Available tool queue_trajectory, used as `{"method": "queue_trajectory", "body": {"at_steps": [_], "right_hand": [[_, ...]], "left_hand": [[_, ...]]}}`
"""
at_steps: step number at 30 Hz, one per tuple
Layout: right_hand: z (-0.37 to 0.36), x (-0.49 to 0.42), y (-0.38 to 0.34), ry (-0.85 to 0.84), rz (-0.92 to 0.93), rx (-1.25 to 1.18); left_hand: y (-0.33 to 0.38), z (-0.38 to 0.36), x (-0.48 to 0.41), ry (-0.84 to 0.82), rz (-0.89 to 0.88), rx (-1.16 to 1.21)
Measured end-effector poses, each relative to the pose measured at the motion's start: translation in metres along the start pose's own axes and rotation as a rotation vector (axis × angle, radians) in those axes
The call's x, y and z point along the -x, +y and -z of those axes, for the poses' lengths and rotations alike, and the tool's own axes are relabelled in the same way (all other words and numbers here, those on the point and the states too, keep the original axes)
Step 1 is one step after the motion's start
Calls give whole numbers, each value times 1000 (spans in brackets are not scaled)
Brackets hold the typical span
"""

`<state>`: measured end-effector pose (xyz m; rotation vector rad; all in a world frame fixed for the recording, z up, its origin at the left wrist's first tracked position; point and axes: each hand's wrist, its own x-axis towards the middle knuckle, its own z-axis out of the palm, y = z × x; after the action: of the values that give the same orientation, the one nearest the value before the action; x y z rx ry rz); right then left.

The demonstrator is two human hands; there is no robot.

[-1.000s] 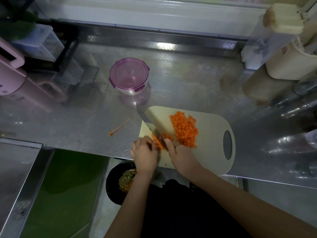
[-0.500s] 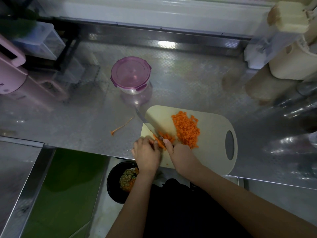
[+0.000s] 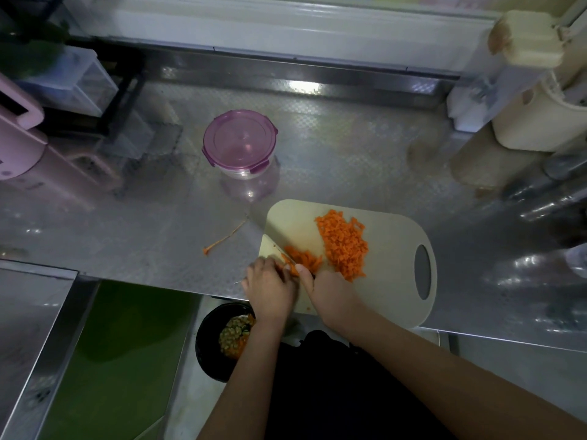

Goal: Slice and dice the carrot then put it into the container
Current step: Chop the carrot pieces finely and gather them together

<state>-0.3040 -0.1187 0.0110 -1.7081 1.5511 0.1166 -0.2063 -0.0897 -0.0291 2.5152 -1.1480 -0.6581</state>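
Note:
A cream cutting board (image 3: 390,246) lies at the counter's front edge. On it sits a large pile of diced carrot (image 3: 344,244) and, nearer me, a smaller heap of carrot strips (image 3: 303,258). My left hand (image 3: 270,289) holds the last carrot strips down with curled fingers at the board's near left corner. My right hand (image 3: 330,293) grips the knife handle; the knife blade (image 3: 276,247) lies low across the strips, pointing away to the left. A round glass container (image 3: 239,144) with a purple lid stands closed behind the board.
A thin carrot peel (image 3: 224,238) lies on the steel counter (image 3: 333,166) left of the board. A black bin (image 3: 219,339) with scraps stands below the counter edge. A pink appliance (image 3: 19,141) stands far left and cream jugs (image 3: 536,122) far right.
The knife blade has come down from a raised tilt to lie low over the strips. More cut pieces lie beside the blade. My left hand has edged back along the strips.

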Motion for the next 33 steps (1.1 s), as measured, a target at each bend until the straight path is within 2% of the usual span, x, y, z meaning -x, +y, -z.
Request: {"method": "queue_trajectory", "body": {"at_steps": [7,16,26,33], "right_hand": [[-2,-4,-9,28,58,38],[14,-11,8,-15,94,-232],[15,13,14,58,132,-194],[10,11,14,27,81,-132]], "left_hand": [[-2,1,2,1,-12,14],[-2,0,0,-15,-7,41],[0,1,1,9,6,30],[0,2,2,5,-3,9]]}}
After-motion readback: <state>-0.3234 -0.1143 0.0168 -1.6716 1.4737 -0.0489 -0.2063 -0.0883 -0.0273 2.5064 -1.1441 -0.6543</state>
